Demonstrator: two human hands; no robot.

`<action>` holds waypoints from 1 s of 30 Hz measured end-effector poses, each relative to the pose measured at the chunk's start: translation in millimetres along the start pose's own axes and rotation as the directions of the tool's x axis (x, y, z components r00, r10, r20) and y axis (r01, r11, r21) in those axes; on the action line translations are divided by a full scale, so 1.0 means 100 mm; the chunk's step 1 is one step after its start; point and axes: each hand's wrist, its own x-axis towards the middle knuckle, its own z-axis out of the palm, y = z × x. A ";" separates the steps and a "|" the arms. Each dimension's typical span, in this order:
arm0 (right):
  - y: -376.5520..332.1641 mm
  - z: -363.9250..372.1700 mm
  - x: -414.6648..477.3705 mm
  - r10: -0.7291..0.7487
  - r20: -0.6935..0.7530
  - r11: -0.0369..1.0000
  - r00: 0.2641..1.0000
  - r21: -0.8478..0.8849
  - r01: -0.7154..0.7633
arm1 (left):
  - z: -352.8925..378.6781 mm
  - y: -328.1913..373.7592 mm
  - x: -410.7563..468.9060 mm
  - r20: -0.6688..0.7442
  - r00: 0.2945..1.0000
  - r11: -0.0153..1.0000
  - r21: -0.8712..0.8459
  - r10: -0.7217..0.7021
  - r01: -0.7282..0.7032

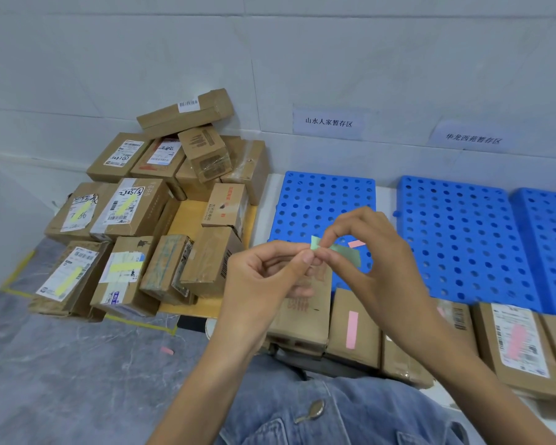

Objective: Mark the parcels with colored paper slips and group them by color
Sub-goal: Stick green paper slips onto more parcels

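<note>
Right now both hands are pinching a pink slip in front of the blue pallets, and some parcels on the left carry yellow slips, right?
Not quite. The head view shows the slip pinched by the left hand and right hand is green, not pink. The blue pallets and yellow slips on left parcels stand.

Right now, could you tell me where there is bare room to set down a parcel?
The far half of the left blue pallet, toward the wall, and the middle blue pallet beyond the pink-slip parcels are bare. The grey floor before the yellow-slip parcels holds only a pink scrap. The stacked pile at the wall is crowded.
</note>
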 end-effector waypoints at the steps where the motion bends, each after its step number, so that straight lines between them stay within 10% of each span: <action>1: 0.02 0.01 0.01 0.008 0.033 1.000 0.999 -0.007 -0.008 | -0.01 -0.03 0.00 -0.007 1.000 1.000 0.010 -0.005 0.005; 11: 0.36 0.22 0.03 0.305 0.016 0.920 0.952 0.255 -0.299 | -0.10 -0.39 0.14 -0.146 0.959 0.969 -0.011 -0.244 0.245; 18: 0.76 0.31 0.00 0.527 -0.086 0.747 0.846 0.522 -0.412 | -0.47 -0.98 0.32 -0.259 0.806 0.811 -0.430 -0.532 0.397; 23: 0.95 0.41 -0.14 0.341 -0.143 0.904 0.929 0.320 -0.283 | -0.89 -1.65 0.45 -0.441 0.664 0.781 -0.496 -0.603 0.380; 26: 1.13 0.64 -0.31 0.149 0.200 0.989 0.968 -0.055 -0.141 | -0.94 -1.96 0.45 -0.484 0.688 0.841 -0.295 -0.540 0.453; 30: 1.46 0.92 -0.51 -0.019 0.409 0.967 0.912 -0.224 0.121 | -1.06 -2.19 0.44 -0.426 0.886 0.680 0.596 -0.182 0.427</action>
